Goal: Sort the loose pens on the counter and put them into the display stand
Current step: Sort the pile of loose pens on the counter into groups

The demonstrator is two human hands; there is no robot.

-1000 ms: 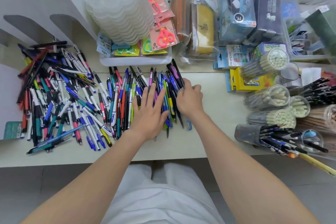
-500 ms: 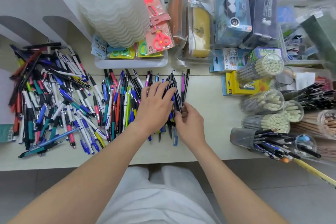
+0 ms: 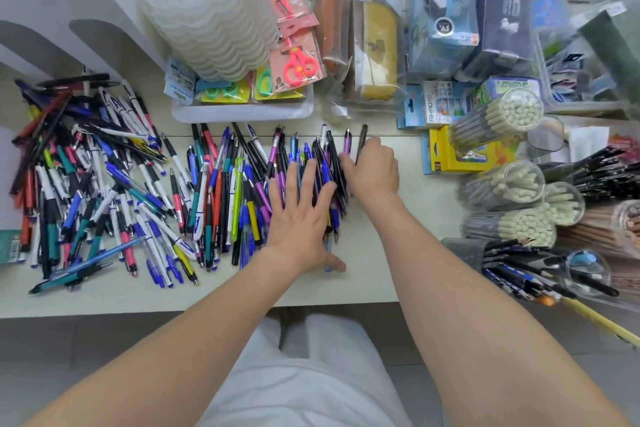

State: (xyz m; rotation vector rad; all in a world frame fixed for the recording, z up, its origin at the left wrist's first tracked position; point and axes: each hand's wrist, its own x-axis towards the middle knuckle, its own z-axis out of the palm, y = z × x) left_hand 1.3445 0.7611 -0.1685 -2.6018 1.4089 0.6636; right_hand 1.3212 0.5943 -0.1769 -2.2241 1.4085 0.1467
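Several loose pens lie in a tangled heap on the left of the pale counter. Right of the heap, a row of pens lies roughly parallel, pointing away from me. My left hand rests flat on the right part of that row, fingers straight and spread. My right hand sits at the row's right edge, its fingers curled round a dark pen that runs under the hand. A white stand with arched cut-outs rises at the back left.
A white tray with scissors packs and a stack of translucent cups stands just behind the pens. Clear tubes of pencils, a yellow box and a tipped grey cup of pens crowd the right side.
My right hand moved from the near ends of the row's pens up to their far ends. My left hand slid slightly toward me, still flat on the row.
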